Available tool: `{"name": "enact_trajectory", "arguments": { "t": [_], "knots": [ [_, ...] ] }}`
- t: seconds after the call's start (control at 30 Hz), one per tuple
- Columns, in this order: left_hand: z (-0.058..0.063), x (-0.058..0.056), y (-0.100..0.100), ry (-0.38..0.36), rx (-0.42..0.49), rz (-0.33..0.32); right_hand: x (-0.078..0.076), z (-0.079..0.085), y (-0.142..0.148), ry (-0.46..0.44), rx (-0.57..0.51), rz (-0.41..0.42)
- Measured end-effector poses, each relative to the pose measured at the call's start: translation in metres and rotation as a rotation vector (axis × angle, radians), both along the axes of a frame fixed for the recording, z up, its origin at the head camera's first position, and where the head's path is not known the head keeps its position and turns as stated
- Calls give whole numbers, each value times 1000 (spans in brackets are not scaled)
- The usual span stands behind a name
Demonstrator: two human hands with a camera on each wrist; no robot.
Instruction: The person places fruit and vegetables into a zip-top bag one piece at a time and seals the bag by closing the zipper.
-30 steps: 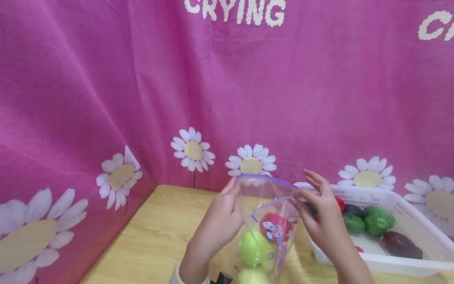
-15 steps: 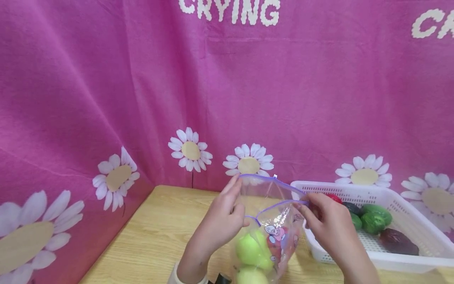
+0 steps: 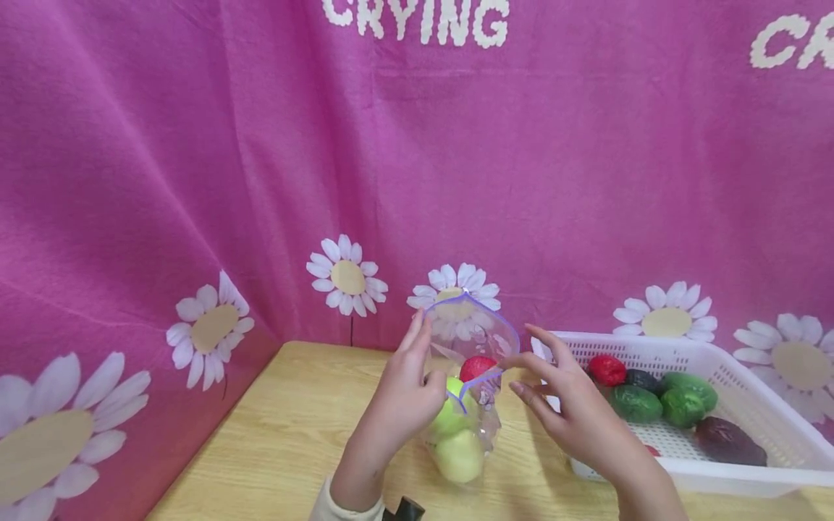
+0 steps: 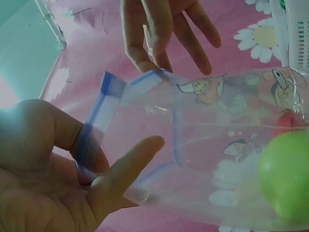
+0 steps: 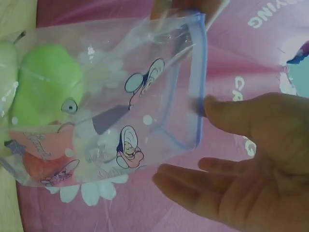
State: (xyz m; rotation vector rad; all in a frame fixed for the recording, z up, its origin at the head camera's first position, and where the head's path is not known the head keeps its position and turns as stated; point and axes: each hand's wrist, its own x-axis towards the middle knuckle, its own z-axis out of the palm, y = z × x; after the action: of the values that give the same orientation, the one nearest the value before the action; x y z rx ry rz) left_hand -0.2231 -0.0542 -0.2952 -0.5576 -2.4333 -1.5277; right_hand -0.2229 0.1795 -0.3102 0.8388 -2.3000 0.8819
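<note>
A clear zip bag (image 3: 490, 405) with a purple-blue rim and cartoon prints stands on the table, its mouth gaping. Inside are a bright green fruit (image 4: 287, 176), a paler green fruit (image 3: 459, 457) with a stem below it, and a red fruit (image 3: 478, 369). My left hand (image 3: 405, 394) holds the left side of the bag's mouth; in the left wrist view its thumb lies across the opening. My right hand (image 3: 576, 405) is at the mouth's right side, fingers spread. In the right wrist view its thumb tip is right at the rim and the other fingers are loose.
To the right stands a white plastic basket (image 3: 749, 477) holding a red item (image 3: 607, 370), several green ones (image 3: 635, 404) and a dark brown one (image 3: 730, 441). A pink curtain (image 3: 554, 181) with daisies hangs behind the wooden table (image 3: 274, 434).
The right hand has loosened from the bag's rim, spread its fingers and moved slightly left. The bag's mouth has widened and rounded, and the bag's fruit appears higher in view.
</note>
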Motion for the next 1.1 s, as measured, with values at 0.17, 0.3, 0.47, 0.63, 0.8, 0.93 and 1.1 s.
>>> {"name": "enact_trajectory", "arguments": {
  "t": [0.17, 0.3, 0.47, 0.63, 0.8, 0.93, 1.1],
  "knots": [
    [-1, -4, -2, -3, 4, 2, -3, -3, -9, 40, 64, -21],
    [-4, -9, -3, 32, 45, 100, -12, -5, -12, 196, 15, -20],
    [-6, -14, -7, 39, 97, 172, -15, 0, 3, 183, -158, -23],
    [-3, -13, -9, 12, 90, 144, -19, 5, 37, 88, -127, -136],
    [0, -14, -8, 21, 82, 124, -28, -11, 74, -116, 138, -295],
    [-1, -14, -10, 37, 77, 131, -45, -35, 97, -406, 380, -293],
    [-1, -11, -14, 70, 76, 134, -66, -65, 114, -666, 488, -258]
  ]
}}
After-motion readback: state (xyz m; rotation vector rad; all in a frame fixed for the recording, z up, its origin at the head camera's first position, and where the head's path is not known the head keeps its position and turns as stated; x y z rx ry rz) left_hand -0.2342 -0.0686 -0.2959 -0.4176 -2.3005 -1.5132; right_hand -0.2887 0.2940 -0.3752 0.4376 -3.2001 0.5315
